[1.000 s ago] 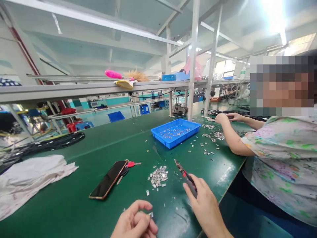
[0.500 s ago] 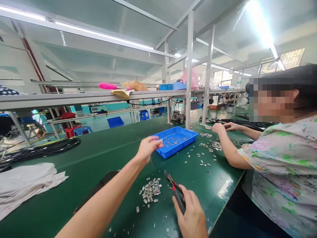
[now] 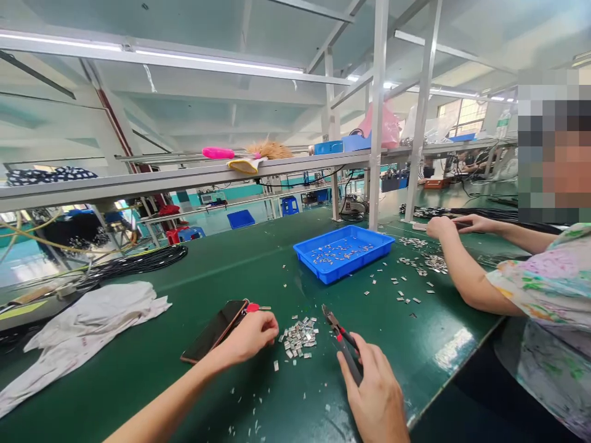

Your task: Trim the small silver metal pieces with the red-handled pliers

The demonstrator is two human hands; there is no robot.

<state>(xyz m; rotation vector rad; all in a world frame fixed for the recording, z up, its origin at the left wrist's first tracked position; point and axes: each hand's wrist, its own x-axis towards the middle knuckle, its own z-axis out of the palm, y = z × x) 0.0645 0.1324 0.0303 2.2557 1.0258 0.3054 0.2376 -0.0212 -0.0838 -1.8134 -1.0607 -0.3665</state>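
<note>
Head view: the right hand (image 3: 376,391) has its grip closed round the dark handles of a pair of pliers (image 3: 342,338), held above the green worktop (image 3: 231,271), to the right of a pile of small metal pieces (image 3: 299,338). The pliers' long axis runs slantwise, handles near and to the right, tip pointing forward and left. The left hand (image 3: 253,333), fingers curled, is just left of the pile; whether its fingertips meet or hold anything cannot be told. Beside it, a dark phone (image 3: 215,332) lies slantwise, far end to the right, near a red key (image 3: 252,307). Beyond the pile sits a blue tray (image 3: 357,267) with small pieces inside.
</note>
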